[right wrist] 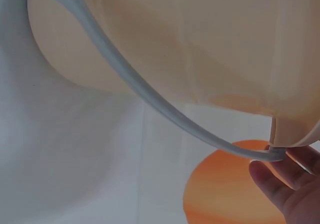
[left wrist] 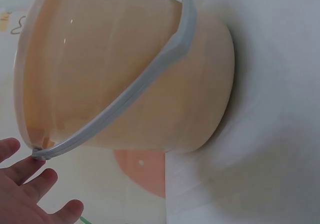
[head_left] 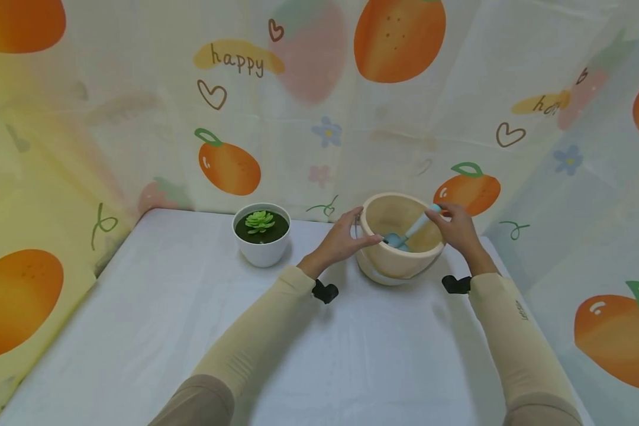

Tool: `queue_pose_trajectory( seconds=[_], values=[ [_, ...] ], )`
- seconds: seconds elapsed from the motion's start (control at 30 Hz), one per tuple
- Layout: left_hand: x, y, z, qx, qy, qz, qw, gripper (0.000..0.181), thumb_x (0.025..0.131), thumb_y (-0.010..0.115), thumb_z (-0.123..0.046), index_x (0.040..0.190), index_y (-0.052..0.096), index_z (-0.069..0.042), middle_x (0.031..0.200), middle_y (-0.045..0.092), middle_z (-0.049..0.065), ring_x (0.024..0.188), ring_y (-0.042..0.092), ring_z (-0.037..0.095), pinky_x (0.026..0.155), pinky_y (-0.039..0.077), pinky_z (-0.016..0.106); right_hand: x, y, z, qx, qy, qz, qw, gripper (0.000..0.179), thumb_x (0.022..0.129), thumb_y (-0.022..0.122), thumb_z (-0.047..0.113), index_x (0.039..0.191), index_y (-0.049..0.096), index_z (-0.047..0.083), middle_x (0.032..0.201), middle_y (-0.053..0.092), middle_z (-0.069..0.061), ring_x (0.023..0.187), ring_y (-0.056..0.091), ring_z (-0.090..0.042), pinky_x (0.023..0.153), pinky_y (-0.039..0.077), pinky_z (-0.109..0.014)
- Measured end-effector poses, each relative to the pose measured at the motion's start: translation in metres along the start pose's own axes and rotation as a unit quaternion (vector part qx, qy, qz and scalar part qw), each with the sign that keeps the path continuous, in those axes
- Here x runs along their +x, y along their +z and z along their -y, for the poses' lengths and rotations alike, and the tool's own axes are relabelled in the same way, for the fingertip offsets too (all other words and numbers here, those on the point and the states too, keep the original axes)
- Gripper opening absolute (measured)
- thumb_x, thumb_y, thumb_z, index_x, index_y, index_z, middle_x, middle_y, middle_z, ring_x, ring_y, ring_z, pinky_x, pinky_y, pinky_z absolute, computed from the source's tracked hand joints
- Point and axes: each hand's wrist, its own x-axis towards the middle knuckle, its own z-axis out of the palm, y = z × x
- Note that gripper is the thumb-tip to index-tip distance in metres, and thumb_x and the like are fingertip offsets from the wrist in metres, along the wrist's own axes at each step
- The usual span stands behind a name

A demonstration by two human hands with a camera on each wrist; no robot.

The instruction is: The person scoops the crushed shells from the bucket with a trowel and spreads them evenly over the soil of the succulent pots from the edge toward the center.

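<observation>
We see a white-covered worktop (head_left: 383, 355); directly on it: potted succulent (head_left: 263, 253) left, beige bucket (head_left: 396, 263) right, both upright.

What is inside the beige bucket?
A blue spoon-like tool, its handle pinched by the right hand. The near rim hides part of the bottom of the bucket, so anything there cannot be seen.

Potted plant (head_left: 262, 251) left of bucket (head_left: 396, 264), scoop (head_left: 416, 227) inside bucket.
</observation>
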Motion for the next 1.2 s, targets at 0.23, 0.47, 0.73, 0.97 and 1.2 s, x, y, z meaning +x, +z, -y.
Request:
queue_pose_trajectory(
  seconds=[0.23,0.47,0.73,0.97,1.2],
  values=[
    [0.002,0.004,-0.001,0.01,0.003,0.002,0.9999,0.09,0.084,0.072,-0.048,0.153,0.03,-0.01,0.15,0.041,0.009,0.134,0.044,0.024,0.112,0.038,0.046,0.002,0.002,0.001,-0.013,0.005,-0.035,0.9993,0.054,0.099,0.055,0.033,0.133,0.052,-0.009,0.138,0.046,-0.033,0.127,0.045,-0.048,0.107,0.037,-0.059],
    [0.004,0.007,-0.002,0.026,-0.008,0.004,0.9996,0.093,0.082,0.073,-0.05,0.153,0.028,-0.011,0.153,0.039,0.009,0.137,0.042,0.024,0.113,0.038,0.046,-0.005,0.0,0.005,-0.02,-0.003,-0.086,0.9961,0.045,0.095,0.063,0.026,0.123,0.061,-0.01,0.128,0.053,-0.034,0.121,0.049,-0.049,0.102,0.04,-0.059],
    [0.009,0.009,0.0,0.026,0.005,-0.014,0.9995,0.092,0.08,0.076,-0.047,0.151,0.031,-0.008,0.147,0.044,0.01,0.127,0.046,0.023,0.107,0.043,0.043,-0.004,0.003,0.025,0.058,-0.017,-0.067,0.9959,0.042,0.093,0.066,0.023,0.122,0.062,-0.007,0.11,0.064,-0.025,0.088,0.06,-0.017,0.075,0.049,-0.016],
    [0.012,0.007,0.001,0.02,0.039,-0.022,0.9988,0.085,0.079,0.077,-0.043,0.145,0.039,-0.006,0.141,0.049,0.014,0.122,0.048,0.023,0.104,0.045,0.043,0.0,0.011,0.033,0.195,0.008,-0.047,0.9797,0.043,0.093,0.066,0.018,0.121,0.058,-0.013,0.087,0.06,0.006,0.071,0.062,0.003,0.066,0.054,-0.012],
    [0.012,0.01,0.002,-0.003,0.034,-0.008,0.9994,0.085,0.081,0.076,-0.041,0.147,0.036,-0.006,0.144,0.047,0.014,0.127,0.047,0.024,0.107,0.043,0.043,-0.002,0.018,0.039,0.146,0.025,-0.029,0.9886,0.04,0.092,0.068,0.026,0.109,0.063,-0.01,0.084,0.064,0.001,0.073,0.065,-0.01,0.066,0.056,-0.017]
  ],
)
